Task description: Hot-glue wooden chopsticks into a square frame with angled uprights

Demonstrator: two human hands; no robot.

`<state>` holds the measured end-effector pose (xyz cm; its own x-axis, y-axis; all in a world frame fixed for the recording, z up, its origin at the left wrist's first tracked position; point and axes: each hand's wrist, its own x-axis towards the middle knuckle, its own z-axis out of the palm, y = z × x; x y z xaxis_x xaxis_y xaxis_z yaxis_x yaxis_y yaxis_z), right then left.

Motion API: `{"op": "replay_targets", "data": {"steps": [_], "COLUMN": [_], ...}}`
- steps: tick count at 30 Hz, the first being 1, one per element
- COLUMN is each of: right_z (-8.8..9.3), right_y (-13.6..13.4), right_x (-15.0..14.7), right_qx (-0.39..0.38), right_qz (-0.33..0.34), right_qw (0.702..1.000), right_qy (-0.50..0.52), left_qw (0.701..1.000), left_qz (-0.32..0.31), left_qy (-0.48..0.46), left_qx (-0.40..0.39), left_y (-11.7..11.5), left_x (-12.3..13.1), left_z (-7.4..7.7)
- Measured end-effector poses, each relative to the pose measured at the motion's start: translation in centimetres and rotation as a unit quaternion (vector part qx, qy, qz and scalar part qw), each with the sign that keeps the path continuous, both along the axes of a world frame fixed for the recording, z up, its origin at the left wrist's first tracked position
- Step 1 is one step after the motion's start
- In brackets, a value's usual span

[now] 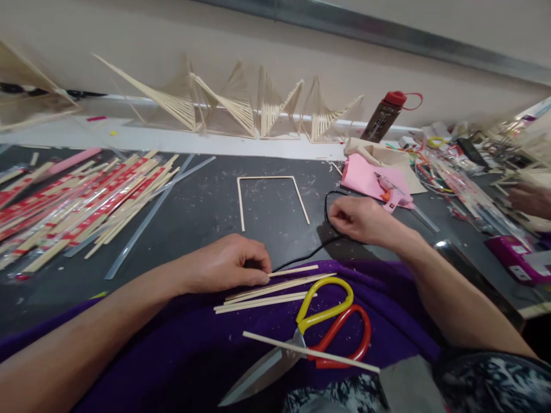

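Note:
My left hand (232, 261) pinches one end of a thin wooden stick (295, 271) just above the purple cloth (172, 344). Several more cut sticks (267, 303) lie on the cloth beneath it. My right hand (357, 219) is closed over the dark table, beside a looped black cord (326, 206); what its fingers hold, if anything, is hidden. Between and beyond the hands, three sticks form a three-sided frame (266, 177), its side nearest me open. Scissors (325, 318) with one yellow and one red handle rest on the cloth, a loose stick (353, 361) across them.
Packaged chopsticks (90, 201) spread over the left side. Twisted stick models (224, 103) stand along the wall. At right are a brown bottle (381, 117), a glue gun (390, 192) on pink cloth (359, 172), a phone (473, 281), a purple box (512, 261) and another person's hand (531, 199).

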<state>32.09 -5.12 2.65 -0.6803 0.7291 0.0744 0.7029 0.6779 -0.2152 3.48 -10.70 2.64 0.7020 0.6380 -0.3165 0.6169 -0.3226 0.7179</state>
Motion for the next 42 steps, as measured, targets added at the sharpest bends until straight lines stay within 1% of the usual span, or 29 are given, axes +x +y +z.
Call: {"op": "replay_targets", "data": {"steps": [2,5,8,10,13,16,20,23,30,33,37,42], "right_z": [0.2,-0.9,-2.6,-3.2,-3.0,-2.3,-2.2,-2.2,-1.5,-1.7,-2.4,-3.4], "right_y": [-0.6,-2.5,-4.2,-4.7,-4.6,-3.9,-3.3,-3.2,-4.2,-5.1,-6.4,-6.6], "right_x": [1.7,3.3,3.5,3.1,2.4,2.0,2.3,2.3,0.7,0.0,-0.6,-0.5], "right_qx": [-0.035,-0.053,-0.031,-0.003,0.018,0.006,-0.036,-0.046,0.009,0.036,0.048,0.063], "right_qz": [-0.006,-0.016,-0.029,-0.032,-0.033,-0.029,-0.027,-0.04,-0.062,-0.085,-0.119,-0.137], "right_qw": [0.999,0.998,0.999,0.997,0.991,0.988,0.993,0.993,0.972,0.963,0.956,0.956], "right_qy": [0.039,0.024,-0.027,-0.07,-0.126,-0.151,-0.111,-0.101,-0.228,-0.252,-0.264,-0.253], "left_qw": [1.0,1.0,1.0,1.0,1.0,0.999,1.0,1.0,0.999,0.999,0.999,0.999], "left_qz": [-0.001,0.002,0.008,0.014,0.016,0.015,0.018,0.021,0.027,0.029,0.029,0.028], "left_qy": [0.0,0.003,0.01,0.015,0.018,0.019,0.019,0.02,0.014,0.017,0.02,0.023], "left_qx": [-0.004,-0.009,-0.014,-0.016,-0.019,-0.023,-0.015,-0.012,-0.01,-0.013,-0.012,-0.002], "left_y": [0.1,0.2,0.3,0.3,0.4,0.4,0.4,0.3,0.3,0.3,0.3,0.4], "left_x": [0.0,0.0,0.1,0.1,0.1,0.0,0.1,0.2,0.2,0.2,0.2,0.3], "left_z": [-0.1,-0.2,-0.3,-0.4,-0.7,-0.8,-0.7,-0.6,-0.7,-0.7,-0.9,-1.0]}}
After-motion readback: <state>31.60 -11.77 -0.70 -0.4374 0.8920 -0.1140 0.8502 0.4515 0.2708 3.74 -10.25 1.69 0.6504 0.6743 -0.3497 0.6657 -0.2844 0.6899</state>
